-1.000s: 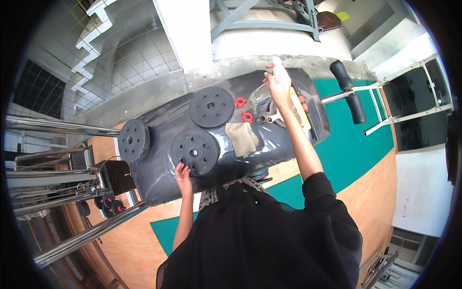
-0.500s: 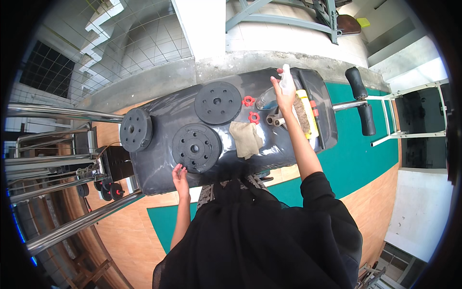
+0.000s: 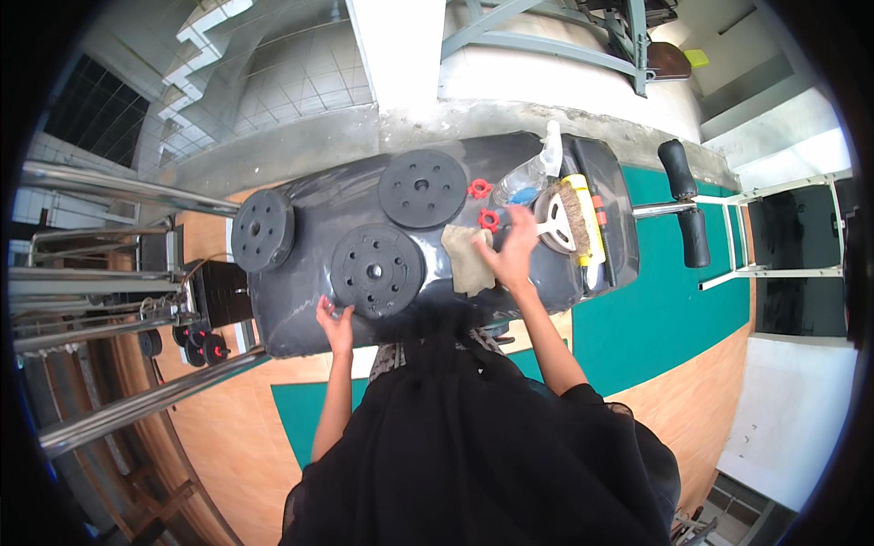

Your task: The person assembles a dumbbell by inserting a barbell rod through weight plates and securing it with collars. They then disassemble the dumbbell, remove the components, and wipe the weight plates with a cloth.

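My left hand [image 3: 335, 326], fingers apart and holding nothing, hovers by the bench's near edge beside the closest black weight plate [image 3: 355, 289]. Two more plates lie around it: one farther back [image 3: 421, 187], another at the left end [image 3: 262, 232]. My right hand [image 3: 512, 253] is open, its thumb over the edge of a beige cloth [image 3: 466, 262]. Behind that hand are two red star-shaped collars [image 3: 480, 189] and a clear spray bottle [image 3: 526, 185] with a white head. A brush [image 3: 562, 223] with a white handle sits to its right.
Everything rests on a dark, plastic-covered padded bench [image 3: 305, 300]. Beyond the brush lie a yellow tube-like item [image 3: 590, 214] and a black bar [image 3: 628, 246]. Chrome rails [image 3: 127, 182] stand at left; foam rollers [image 3: 694, 238] stick out at right. A green mat [image 3: 674, 300] covers part of the floor.
My right hand has let go of the spray bottle and come nearer and left, to the cloth. The bottle now leans on the bench. My left hand has shifted slightly left.
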{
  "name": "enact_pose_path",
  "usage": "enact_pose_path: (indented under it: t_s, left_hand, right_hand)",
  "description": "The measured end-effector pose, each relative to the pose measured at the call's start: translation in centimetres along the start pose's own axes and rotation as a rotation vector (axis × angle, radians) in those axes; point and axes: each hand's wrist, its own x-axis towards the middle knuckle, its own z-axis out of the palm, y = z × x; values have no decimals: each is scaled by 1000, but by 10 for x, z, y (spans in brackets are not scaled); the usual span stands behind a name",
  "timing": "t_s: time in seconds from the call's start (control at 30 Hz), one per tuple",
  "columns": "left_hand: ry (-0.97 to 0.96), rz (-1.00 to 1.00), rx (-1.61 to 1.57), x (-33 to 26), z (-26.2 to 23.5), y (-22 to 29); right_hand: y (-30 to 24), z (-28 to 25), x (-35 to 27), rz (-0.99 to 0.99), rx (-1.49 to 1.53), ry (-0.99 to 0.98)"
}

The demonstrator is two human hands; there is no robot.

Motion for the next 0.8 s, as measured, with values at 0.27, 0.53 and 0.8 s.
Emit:
enact_pose_path:
  t_s: [0.27,0.53,0.8]
  left_hand:
    - [-330,26,121,17,-6,-12]
    - [-398,6,107,3,-11,-13]
    - [-379,64,234,-7,-8,-15]
  right_hand:
    - [-22,39,-37,-124,-299,-434]
    - [-99,40,9,-253,85,-441]
    - [-170,143,-29,-487,-264,-635]
